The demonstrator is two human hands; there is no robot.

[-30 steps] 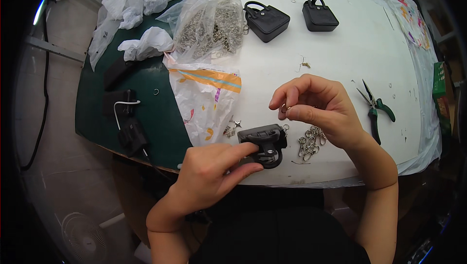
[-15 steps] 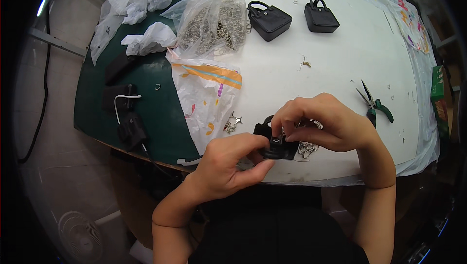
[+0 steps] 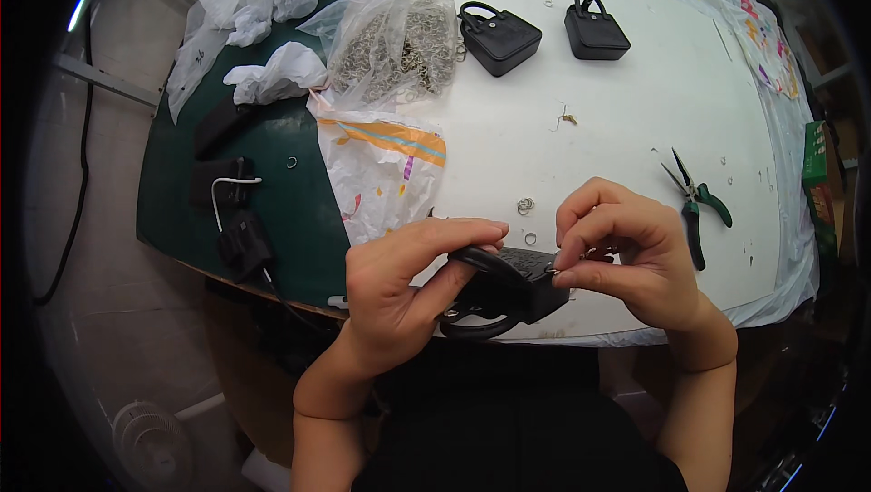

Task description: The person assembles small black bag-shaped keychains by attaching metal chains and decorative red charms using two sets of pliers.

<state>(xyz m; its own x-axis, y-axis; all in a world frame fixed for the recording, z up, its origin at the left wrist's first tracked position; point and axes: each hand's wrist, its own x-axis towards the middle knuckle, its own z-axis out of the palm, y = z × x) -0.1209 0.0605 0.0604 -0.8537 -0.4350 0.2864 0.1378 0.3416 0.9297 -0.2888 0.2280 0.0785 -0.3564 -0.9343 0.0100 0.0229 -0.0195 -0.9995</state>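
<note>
Two hands work a small black handbag (image 3: 537, 300) over the white table's (image 3: 635, 102) near edge: the left hand (image 3: 395, 285) grips its left, handle end, apparently to steady it, as the right hand (image 3: 635, 252) pinches a small metal piece (image 3: 552, 268) at its right corner. Beyond lie loose rings (image 3: 525, 207); farther right, pliers (image 3: 692, 196), seemingly set within reach. Since half a second ago, the right hand has left the bag's middle.

My left hand (image 3: 399, 283): near, fingers pointing right, thumb opposed, gripping. My right hand (image 3: 631, 252): right of it, thumb and forefinger pinched together. My forearms (image 3: 712, 342): bare, angled inward from the near side.
</note>
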